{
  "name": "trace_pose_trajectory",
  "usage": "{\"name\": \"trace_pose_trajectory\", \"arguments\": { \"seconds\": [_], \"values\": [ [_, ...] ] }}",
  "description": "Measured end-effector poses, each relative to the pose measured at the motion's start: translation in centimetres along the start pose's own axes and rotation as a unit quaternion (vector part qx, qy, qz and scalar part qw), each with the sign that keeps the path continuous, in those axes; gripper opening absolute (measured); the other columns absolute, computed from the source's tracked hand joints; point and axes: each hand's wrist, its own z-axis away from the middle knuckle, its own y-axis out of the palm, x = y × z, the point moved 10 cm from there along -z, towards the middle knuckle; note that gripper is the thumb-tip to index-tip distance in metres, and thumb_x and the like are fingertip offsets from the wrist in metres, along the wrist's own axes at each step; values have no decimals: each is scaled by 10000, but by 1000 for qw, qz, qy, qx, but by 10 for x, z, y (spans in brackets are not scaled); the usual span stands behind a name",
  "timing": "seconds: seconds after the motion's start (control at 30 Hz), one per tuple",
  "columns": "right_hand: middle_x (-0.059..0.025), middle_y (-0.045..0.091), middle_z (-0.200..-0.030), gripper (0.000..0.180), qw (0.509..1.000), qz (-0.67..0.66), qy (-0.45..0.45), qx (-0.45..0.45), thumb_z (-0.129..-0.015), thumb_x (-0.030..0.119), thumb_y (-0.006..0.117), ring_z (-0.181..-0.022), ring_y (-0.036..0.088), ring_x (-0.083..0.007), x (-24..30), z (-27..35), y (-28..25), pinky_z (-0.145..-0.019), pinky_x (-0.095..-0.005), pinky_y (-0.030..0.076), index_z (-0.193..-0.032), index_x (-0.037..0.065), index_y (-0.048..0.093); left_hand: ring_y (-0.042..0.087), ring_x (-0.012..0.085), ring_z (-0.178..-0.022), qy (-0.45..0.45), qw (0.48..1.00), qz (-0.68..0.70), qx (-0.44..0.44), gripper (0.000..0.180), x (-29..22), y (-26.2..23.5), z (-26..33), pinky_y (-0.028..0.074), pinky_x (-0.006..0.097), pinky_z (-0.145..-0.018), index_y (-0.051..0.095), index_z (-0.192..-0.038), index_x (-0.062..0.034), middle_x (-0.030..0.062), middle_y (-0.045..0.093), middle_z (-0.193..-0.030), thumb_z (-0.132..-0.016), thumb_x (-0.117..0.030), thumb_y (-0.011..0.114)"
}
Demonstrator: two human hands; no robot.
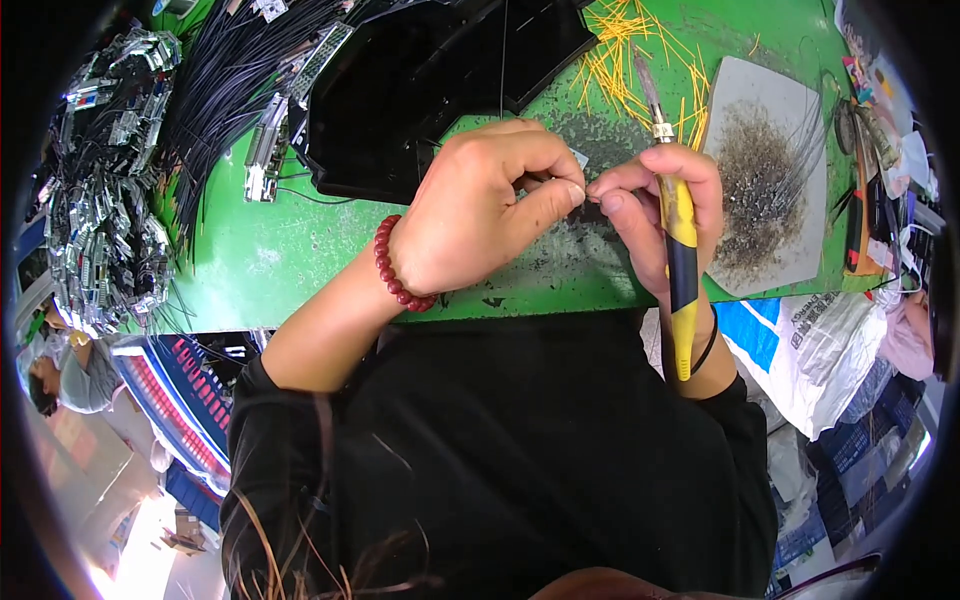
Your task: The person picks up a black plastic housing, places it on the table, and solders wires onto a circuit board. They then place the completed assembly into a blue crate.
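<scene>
Worktable (270, 255), green, scuffed at the middle; spans the upper part of the view.

Garment (540, 430), black, worn by the person; fills the lower centre.

Casing (400, 100), black and glossy; lies at the table's far middle, behind the left hand.

Wires (215, 75), black, in a thick sheaf; far left, between the casing and the connectors.

Connectors (110, 240), silvery metal, heaped; left edge of the table.

Board (740, 85), grey slab, strewn with dark debris; right of the right hand.

Left hand (500, 200), bare, back uppermost; thumb and forefinger pressed together at the tips, other fingers curled. Whatever lies between the tips is too small to tell.

Right hand (660, 210), bare; fingers bent round a soldering iron, thumb and forefinger brought close to the left fingertips. Cannot tell whether these also pinch something.

Soldering iron (682, 260), yellow-and-black handle, metal tip; in the right hand, tip pointing away from the person toward the yellow strips, butt end above the right forearm.

Bracelet (385, 265), dark red beads; on the left wrist.

Yellow strips (605, 85), thin, loosely scattered; far side, between casing and board.
</scene>
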Motion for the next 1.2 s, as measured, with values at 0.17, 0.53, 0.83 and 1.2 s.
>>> {"name": "trace_pose_trajectory", "arguments": {
  "seconds": [0.17, 0.53, 0.83, 1.2],
  "values": [
    [-96, 621, -880, 338, 1000, 20, 4, -9, -852, -76, 616, -776, 651, -149, -5, 5, -1, -707, -264, 524, -1154, 5, 489, 574, 157, -709, -21, 1000, -9, 10, 46, 5, 3, 0, 466, 265, -634, 641, -842, 0, 70, 605, -785, -806, -9, 667],
    [-97, 660, -785, 709, 978, 134, 123, -102, -914, 575, 508, -610, 558, -96, 11, 54, -88, -556, -210, 412, -1274, -35, 519, 601, 308, -757, 39, 970, -238, -6, 79, 13, 18, -3, 495, 380, -649, 597, -792, -28, 105, 591, -840, -763, -32, 670],
    [-48, 539, -805, 259, 939, 156, 37, -305, -841, 145, 586, -646, 446, -69, 47, 97, -175, -580, -182, 330, -998, -56, 546, 596, 301, -721, 52, 955, -291, 21, 100, 6, 27, -10, 480, 348, -627, 586, -770, -15, 109, 587, -811, -737, 25, 672],
    [-3, 558, -750, 97, 869, 248, 8, -428, -790, 12, 630, -639, 494, -52, 60, 123, -241, -597, -190, 393, -867, 11, 571, 597, 306, -729, -5, 961, -276, 27, 123, 10, 27, -12, 480, 359, -620, 580, -765, -19, 108, 588, -795, -715, 19, 686]
  ]
}}
